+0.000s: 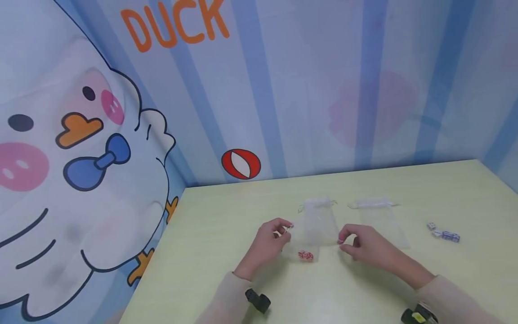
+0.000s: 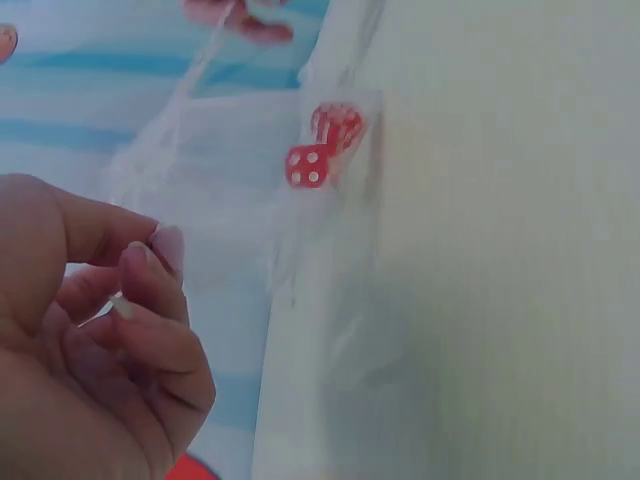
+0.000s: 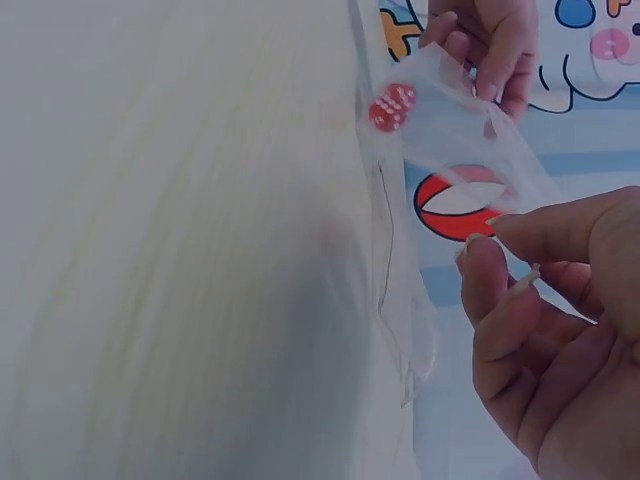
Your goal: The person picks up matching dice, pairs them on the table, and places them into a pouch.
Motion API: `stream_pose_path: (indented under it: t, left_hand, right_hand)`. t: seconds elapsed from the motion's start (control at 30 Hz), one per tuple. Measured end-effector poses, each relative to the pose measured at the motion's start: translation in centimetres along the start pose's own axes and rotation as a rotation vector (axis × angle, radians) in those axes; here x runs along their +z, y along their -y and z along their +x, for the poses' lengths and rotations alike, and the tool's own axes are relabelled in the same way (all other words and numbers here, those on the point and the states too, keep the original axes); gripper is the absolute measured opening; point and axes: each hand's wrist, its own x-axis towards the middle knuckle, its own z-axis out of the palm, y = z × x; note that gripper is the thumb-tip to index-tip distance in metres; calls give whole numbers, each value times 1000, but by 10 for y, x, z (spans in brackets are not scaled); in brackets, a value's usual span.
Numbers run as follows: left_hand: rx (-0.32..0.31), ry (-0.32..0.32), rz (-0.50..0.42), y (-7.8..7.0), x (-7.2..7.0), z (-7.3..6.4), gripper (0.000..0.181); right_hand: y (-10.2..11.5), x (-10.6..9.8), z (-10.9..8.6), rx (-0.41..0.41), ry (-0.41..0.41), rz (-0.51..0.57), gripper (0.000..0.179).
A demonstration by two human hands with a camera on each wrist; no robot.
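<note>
A sheer white drawstring pouch (image 2: 235,150) hangs between the hands, with several red dice (image 1: 305,256) bunched at its bottom. My left hand (image 1: 267,240) pinches its drawstring at one side, thumb against index finger. On the other side my right hand (image 1: 366,243) pinches the drawstring's opposite end; a thin white strand leads to these fingers in the left wrist view. The exact grip points are partly hidden behind the fingertips. In the right wrist view the same red dice (image 3: 391,107) show through the mesh near the left hand.
Two more sheer pouches lie flat on the pale table (image 1: 194,270): one pouch (image 1: 319,220) just behind the hands, another pouch (image 1: 376,218) to its right. Several blue and white dice (image 1: 447,235) sit farther right. A printed cloth wall (image 1: 307,90) borders the table's back.
</note>
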Motion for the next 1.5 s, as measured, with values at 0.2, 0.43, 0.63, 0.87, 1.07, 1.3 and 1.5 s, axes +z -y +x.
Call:
stream_pose_path:
  t: [0.2, 0.43, 0.63, 0.87, 1.07, 1.3, 1.5]
  left_hand:
    - [-53, -99, 8, 23, -24, 9, 20]
    - [-229, -247, -147, 42, -25, 21, 24]
    - [-360, -361, -308, 45, -22, 30, 30]
    - [-392, -387, -244, 47, -27, 37, 28]
    - [-402, -390, 94, 38, -30, 36, 26]
    - [-175, -299, 301, 13, -15, 41, 42]
    - [-8, 14, 418, 1, 4, 48, 52]
  right_hand:
    - [-6, -15, -11, -55, 6, 7, 39]
    - [-16, -22, -20, -30, -2, -1, 32]
    - [-23, -27, -28, 21, -20, -8, 28]
    - [-28, -33, -37, 84, -44, -22, 26]
    - [-34, -43, -45, 116, -41, 0, 26]
    - [-41, -56, -53, 150, -75, 21, 25]
    - [-50, -63, -62, 151, -97, 15, 24]
